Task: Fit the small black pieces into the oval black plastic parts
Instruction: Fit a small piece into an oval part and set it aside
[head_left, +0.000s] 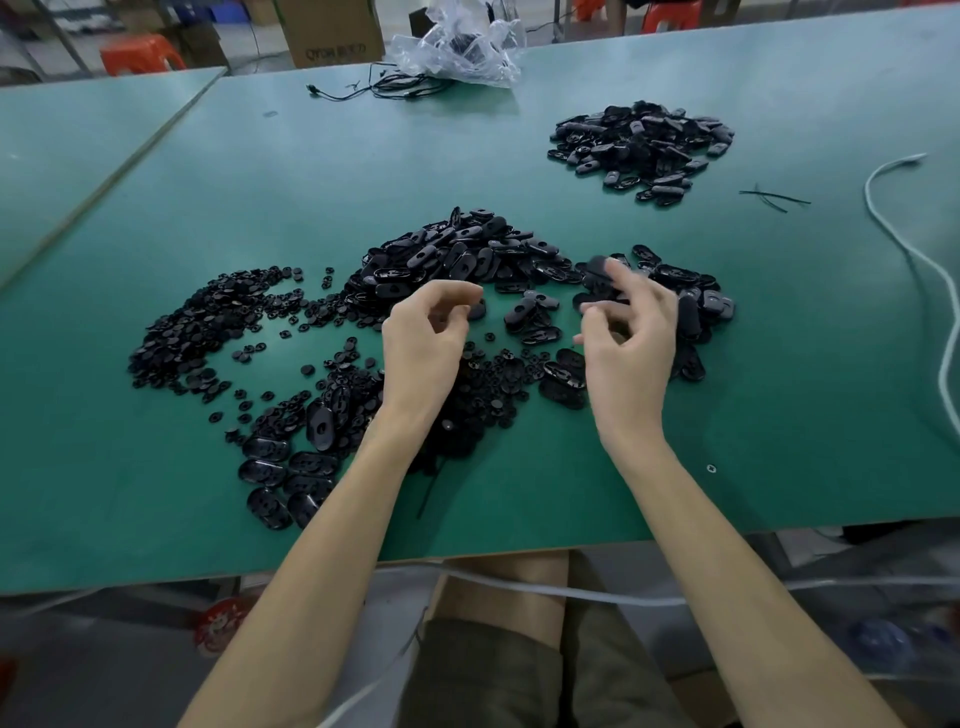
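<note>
Small round black pieces lie in a wide heap (208, 322) at the left of the green table (519, 499), and more (483, 395) lie between my wrists. Oval black parts are piled at the centre (457, 254), at the right (691, 291) and at the near left (291, 467). A separate heap of oval parts (644, 145) sits far right. My left hand (423, 343) hovers with curled fingers, thumb near forefinger; what it pinches is hidden. My right hand (628, 338) is blurred, fingers spread, with one oval part (597, 266) at its forefinger tip.
A crumpled clear plastic bag (457, 47) and thin black cables (374, 88) lie at the far edge. A white cable (924, 270) runs along the right side. Loose black ties (774, 197) lie near the far heap. A cardboard box (332, 31) and orange stools stand beyond the table.
</note>
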